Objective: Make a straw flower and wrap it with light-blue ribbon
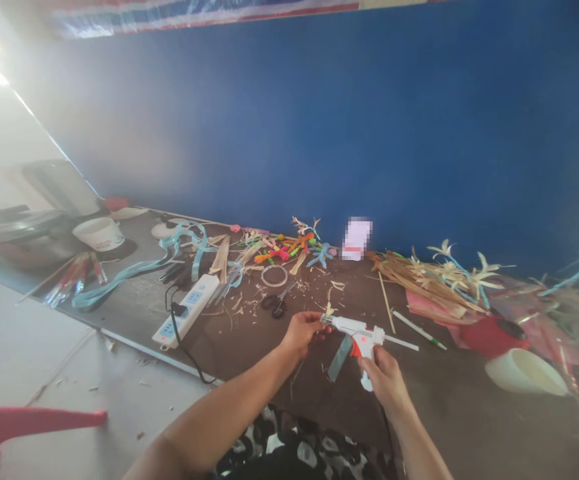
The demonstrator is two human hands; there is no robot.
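While the small pale flower [329, 309] seemed unfinished, its gluing apparently not yet complete, my left hand [305, 333] held it in a narrow pinch beside the nozzle of the hot-glue gun [353, 325]; my right hand [386, 377] wrapped the gun's handle, and farther right blue-stemmed flowers [484, 275] looked already made.

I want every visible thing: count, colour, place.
plastic glue gun: 1, white, front centre
dried flower: 1, cream, gun's tip
power strip: 1, white-blue, left table
metal scissors: 1, black-handled, centre
thin ring: 1, pale, beyond scissors
plastic ribbon: some, light blue, left table
fuzzy stems: several, multicoloured, far edge
round tubs: 2, white, table ends
leaf strips: many, tan, right table
plastic object: 1, red, lower left
table: 1, brown, centre
board: 1, blue, behind
left hand: 1, holding flower
right hand: 1, holding gun
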